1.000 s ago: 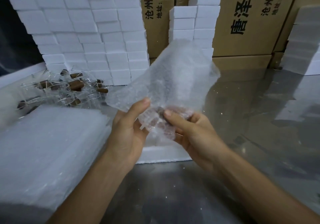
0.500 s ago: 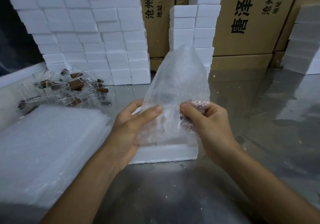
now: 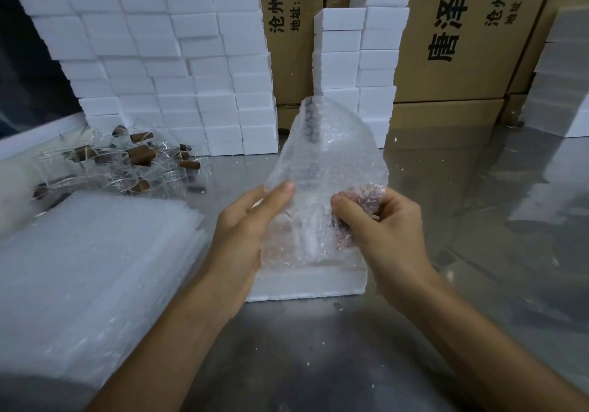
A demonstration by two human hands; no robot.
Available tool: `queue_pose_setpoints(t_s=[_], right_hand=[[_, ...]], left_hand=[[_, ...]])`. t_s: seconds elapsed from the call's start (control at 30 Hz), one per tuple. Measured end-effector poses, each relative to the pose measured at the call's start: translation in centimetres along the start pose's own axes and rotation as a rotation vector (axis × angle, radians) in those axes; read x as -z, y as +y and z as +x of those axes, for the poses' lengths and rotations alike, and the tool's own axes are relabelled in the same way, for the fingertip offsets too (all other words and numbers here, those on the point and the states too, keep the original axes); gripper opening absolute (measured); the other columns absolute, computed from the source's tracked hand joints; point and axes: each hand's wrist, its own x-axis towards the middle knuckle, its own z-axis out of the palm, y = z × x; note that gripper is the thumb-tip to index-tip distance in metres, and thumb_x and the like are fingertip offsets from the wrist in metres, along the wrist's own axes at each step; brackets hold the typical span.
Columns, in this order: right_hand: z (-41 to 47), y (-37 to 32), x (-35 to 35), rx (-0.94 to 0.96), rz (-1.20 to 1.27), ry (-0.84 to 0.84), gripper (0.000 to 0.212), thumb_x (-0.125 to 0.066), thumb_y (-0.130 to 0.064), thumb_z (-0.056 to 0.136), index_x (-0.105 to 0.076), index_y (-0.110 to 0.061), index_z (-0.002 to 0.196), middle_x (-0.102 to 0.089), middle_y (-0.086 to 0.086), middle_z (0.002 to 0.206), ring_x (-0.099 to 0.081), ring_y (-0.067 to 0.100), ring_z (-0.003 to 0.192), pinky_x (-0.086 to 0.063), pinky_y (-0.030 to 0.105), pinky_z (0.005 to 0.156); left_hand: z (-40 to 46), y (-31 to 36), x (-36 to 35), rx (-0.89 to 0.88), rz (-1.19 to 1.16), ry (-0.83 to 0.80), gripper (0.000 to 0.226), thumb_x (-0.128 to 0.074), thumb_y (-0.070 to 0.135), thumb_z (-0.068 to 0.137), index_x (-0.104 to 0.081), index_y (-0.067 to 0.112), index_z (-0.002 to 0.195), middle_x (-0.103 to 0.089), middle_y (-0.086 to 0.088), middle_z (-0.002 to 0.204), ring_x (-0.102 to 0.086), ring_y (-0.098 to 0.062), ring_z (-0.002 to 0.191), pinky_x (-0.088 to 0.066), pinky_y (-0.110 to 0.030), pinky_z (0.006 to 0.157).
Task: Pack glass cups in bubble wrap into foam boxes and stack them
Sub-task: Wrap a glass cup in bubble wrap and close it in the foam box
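Item: clear bubble-wrap sheet (image 3: 328, 169), frame centre, now folded upright; my left hand (image 3: 245, 236) and right hand (image 3: 382, 230) pinch it, wrapping underway.

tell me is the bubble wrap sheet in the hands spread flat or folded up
Partly folded. The bubble wrap sheet stands upright, its sides curled inward between the left hand and right hand, and its top flap is loose.

A single head-worn wide-angle view looks forward and down, close over the steel table (image 3: 414, 332); forearms enter from the bottom edge, foam stacks (image 3: 159, 61) fill the upper left.
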Motion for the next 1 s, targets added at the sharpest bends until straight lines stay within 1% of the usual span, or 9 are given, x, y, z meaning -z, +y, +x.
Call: queue_pose_setpoints(t_s=[0.07,0.23,0.33,0.43,0.53,0.67,0.77,0.9,1.0], right_hand=[[-0.1,0.0,0.0,0.010,0.004,0.000,0.011,-0.072,-0.001,0.085,-0.067,0.007,0.081,-0.063,0.006,0.061,-0.058,0.011,0.053,-0.049,0.023,0.050],[-0.4,0.0,-0.3,0.021,0.005,-0.016,0.016,-0.074,-0.004,0.085,-0.066,0.009,0.082,-0.065,0.020,0.067,-0.060,0.013,0.055,-0.051,0.024,0.052],[-0.7,0.2,-0.6,0.030,-0.006,-0.038,0.016,-0.076,-0.007,0.084,-0.068,0.006,0.080,-0.068,0.021,0.070,-0.063,0.016,0.058,-0.053,0.026,0.054],[-0.8,0.1,-0.7,0.020,-0.001,-0.059,0.015,-0.078,-0.011,0.083,-0.070,-0.001,0.074,-0.069,0.010,0.064,-0.063,0.013,0.057,-0.052,0.023,0.053],[-0.7,0.0,-0.5,0.013,0.002,-0.079,0.020,-0.078,-0.018,0.084,-0.069,-0.004,0.072,-0.068,0.004,0.062,-0.062,0.011,0.057,-0.050,0.022,0.054],[-0.5,0.0,-0.2,-0.002,-0.009,-0.067,0.030,-0.075,-0.026,0.087,-0.066,0.002,0.080,-0.068,0.007,0.065,-0.063,0.017,0.060,-0.049,0.023,0.051],[-0.6,0.2,-0.4,-0.029,-0.029,-0.010,0.027,-0.076,-0.028,0.086,-0.061,-0.016,0.104,-0.068,0.002,0.076,-0.066,0.011,0.060,-0.048,0.022,0.049],[-1.1,0.7,-0.1,0.227,-0.215,0.014,0.048,-0.071,-0.027,0.091,-0.038,-0.044,0.122,-0.055,-0.008,0.110,-0.058,0.006,0.052,-0.052,0.025,0.054],[-0.9,0.9,0.1,0.365,-0.392,-0.058,0.036,-0.064,-0.028,0.096,-0.052,-0.035,0.129,-0.058,-0.012,0.121,-0.050,0.012,0.050,-0.046,0.026,0.056]], left_hand=[[-0.1,-0.3,0.0,0.003,0.037,-0.014,0.074,-0.083,0.055,0.067,-0.063,0.020,0.128,-0.068,-0.003,0.125,-0.065,-0.023,0.116,-0.045,-0.049,0.104],[-0.2,-0.6,-0.4,-0.063,0.117,0.052,0.025,-0.069,0.042,0.084,-0.076,0.022,0.096,-0.076,-0.001,0.101,-0.072,-0.020,0.098,-0.054,-0.042,0.091],[0.0,-0.9,-0.5,-0.114,0.179,0.161,0.043,-0.063,0.044,0.084,-0.064,0.000,0.086,-0.061,-0.002,0.085,-0.058,-0.019,0.081,-0.045,-0.036,0.078],[0.1,-1.0,-0.5,-0.133,0.206,0.243,0.041,-0.054,0.045,0.097,-0.069,0.008,0.084,-0.059,-0.007,0.083,-0.057,-0.020,0.077,-0.047,-0.037,0.078],[0.2,-0.8,-0.4,-0.136,0.181,0.285,0.043,-0.046,0.047,0.101,-0.073,0.025,0.077,-0.073,-0.002,0.090,-0.070,-0.017,0.088,-0.054,-0.047,0.093],[0.5,-0.6,-0.2,-0.135,0.063,0.345,0.037,-0.040,0.047,0.103,-0.071,0.026,0.103,-0.075,0.010,0.105,-0.070,-0.010,0.102,-0.052,-0.041,0.098],[0.5,-0.4,-0.2,-0.089,0.018,0.348,0.042,-0.036,0.048,0.103,-0.065,0.022,0.121,-0.075,0.007,0.106,-0.071,-0.012,0.098,-0.056,-0.036,0.090],[0.3,-0.1,-0.2,-0.012,-0.082,0.330,0.047,-0.036,0.051,0.102,-0.061,0.023,0.131,-0.070,0.001,0.121,-0.066,-0.020,0.111,-0.049,-0.045,0.102],[0.2,0.2,-0.3,0.033,-0.166,0.286,0.046,-0.034,0.050,0.102,-0.063,0.023,0.126,-0.075,-0.002,0.109,-0.072,-0.022,0.099,-0.057,-0.041,0.086]])
